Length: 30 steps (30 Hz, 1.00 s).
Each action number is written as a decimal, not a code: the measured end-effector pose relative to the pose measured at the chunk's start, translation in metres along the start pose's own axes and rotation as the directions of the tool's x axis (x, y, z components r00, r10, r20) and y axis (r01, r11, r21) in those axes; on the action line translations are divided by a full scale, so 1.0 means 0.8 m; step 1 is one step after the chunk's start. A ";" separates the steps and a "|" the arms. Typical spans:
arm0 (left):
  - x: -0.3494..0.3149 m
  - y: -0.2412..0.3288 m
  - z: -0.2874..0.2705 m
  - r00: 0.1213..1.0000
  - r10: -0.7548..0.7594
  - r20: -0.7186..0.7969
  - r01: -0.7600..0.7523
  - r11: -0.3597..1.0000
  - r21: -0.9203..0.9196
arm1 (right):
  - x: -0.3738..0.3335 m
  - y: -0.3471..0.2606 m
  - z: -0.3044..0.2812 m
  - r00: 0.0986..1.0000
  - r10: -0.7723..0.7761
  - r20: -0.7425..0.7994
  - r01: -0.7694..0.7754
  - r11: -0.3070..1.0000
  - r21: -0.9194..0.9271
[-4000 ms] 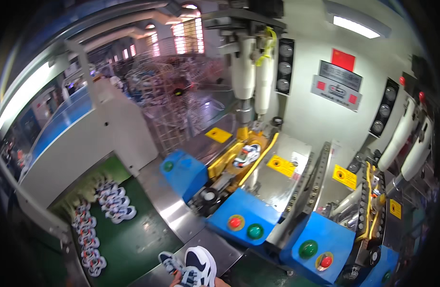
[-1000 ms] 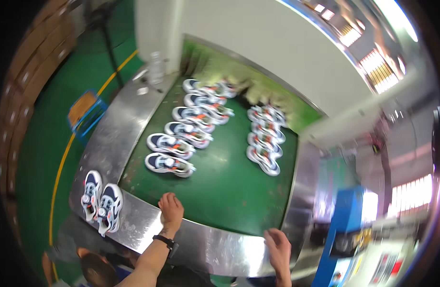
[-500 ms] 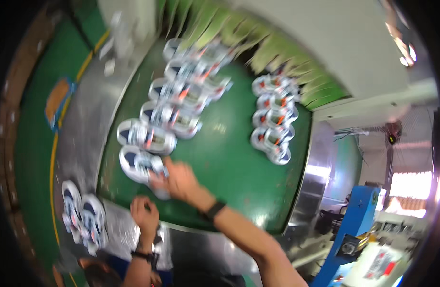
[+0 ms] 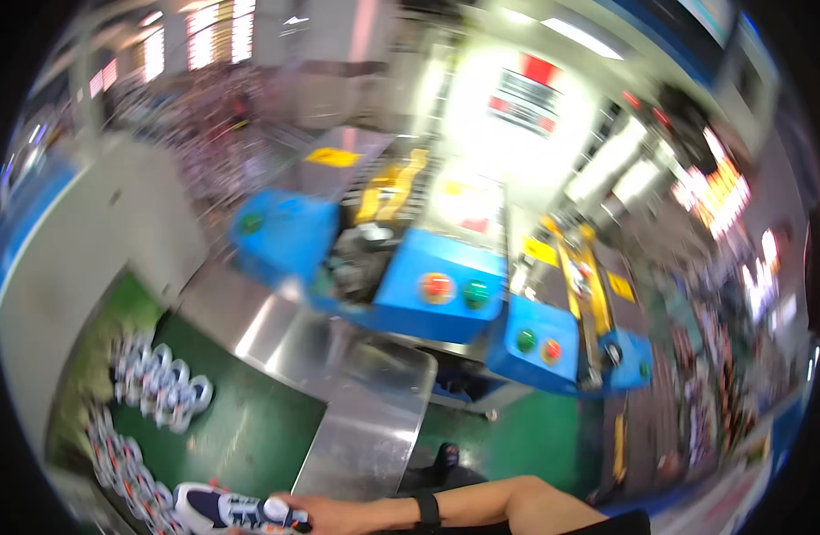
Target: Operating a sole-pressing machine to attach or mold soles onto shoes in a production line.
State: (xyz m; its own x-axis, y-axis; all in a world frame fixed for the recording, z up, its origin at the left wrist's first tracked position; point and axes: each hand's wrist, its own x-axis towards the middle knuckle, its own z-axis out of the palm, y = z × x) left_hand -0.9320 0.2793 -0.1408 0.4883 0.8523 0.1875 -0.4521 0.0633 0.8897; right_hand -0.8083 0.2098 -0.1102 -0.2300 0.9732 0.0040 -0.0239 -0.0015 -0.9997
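My right hand (image 4: 330, 514) is closed on the heel end of a white and navy sneaker (image 4: 200, 506) at the bottom edge. The sneaker lies on its long side, toe to the left, and its lower part is cut off by the picture's edge. Past its toe, a row of similar sneakers (image 4: 125, 464) stands on the green conveyor surface (image 4: 241, 446). Another, shorter row of sneakers (image 4: 165, 383) sits farther back. My left hand does not show.
A blue machine (image 4: 446, 285) with red and green push buttons stands ahead. A metal side table (image 4: 365, 437) juts out before it. At the left is a pale machine housing (image 4: 134, 214) with a green strip curtain (image 4: 89, 357). Shelving (image 4: 695, 392) at the right is blurred.
My view has swung to the right, toward the blue machine. My right hand now holds a sneaker that appears lifted from the near end of the row. My left hand has left the picture.
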 end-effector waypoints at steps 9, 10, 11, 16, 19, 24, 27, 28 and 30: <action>0.035 -0.092 0.327 0.727 -0.580 0.368 0.473 0.811 0.344 | -0.304 -0.078 -0.275 0.948 -0.002 -0.318 -0.026 0.996 -0.083; 0.032 -0.112 0.364 0.694 -0.628 0.351 0.510 0.774 0.375 | -0.349 -0.073 -0.304 0.913 -0.076 -0.402 0.033 0.993 -0.112; 0.030 -0.136 0.414 0.661 -0.669 0.340 0.544 0.739 0.397 | -0.394 -0.053 -0.329 0.833 -0.100 -0.545 0.030 0.990 -0.136; 0.063 -0.111 0.686 0.618 -0.338 0.709 0.228 0.941 0.250 | -0.600 -0.098 -0.390 0.357 0.236 -0.904 0.198 0.926 0.320; 0.139 -0.190 0.800 0.606 -0.558 0.567 0.239 0.807 0.539 | -0.688 -0.097 -0.421 0.070 0.081 -0.994 0.439 0.892 0.104; 0.219 -0.452 0.941 0.664 -0.601 0.444 -0.178 0.450 0.875 | -0.730 -0.122 -0.455 -0.043 -0.167 -0.985 0.253 0.952 -0.172; 0.202 -0.500 0.960 0.811 -0.329 0.484 -0.384 0.325 0.864 | -0.736 -0.119 -0.377 -0.209 -0.108 -0.972 -0.048 0.994 -0.100; 0.232 -0.535 0.932 0.729 -0.272 0.628 -0.532 0.352 0.770 | -0.734 -0.119 -0.360 -0.207 -0.099 -0.973 -0.043 0.995 -0.092; 0.245 -0.510 0.963 0.653 -0.506 0.564 -0.419 0.379 0.825 | -0.737 -0.101 -0.365 -0.237 0.154 -0.959 0.234 0.967 0.097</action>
State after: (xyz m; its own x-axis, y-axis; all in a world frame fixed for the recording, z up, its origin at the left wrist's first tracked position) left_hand -0.0768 0.0204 -0.1461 0.9683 0.2316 -0.0935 0.2402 -0.7614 0.6021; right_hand -0.3862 -0.2968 -0.0388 0.9841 -0.0101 -0.1771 -0.1714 0.2038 -0.9639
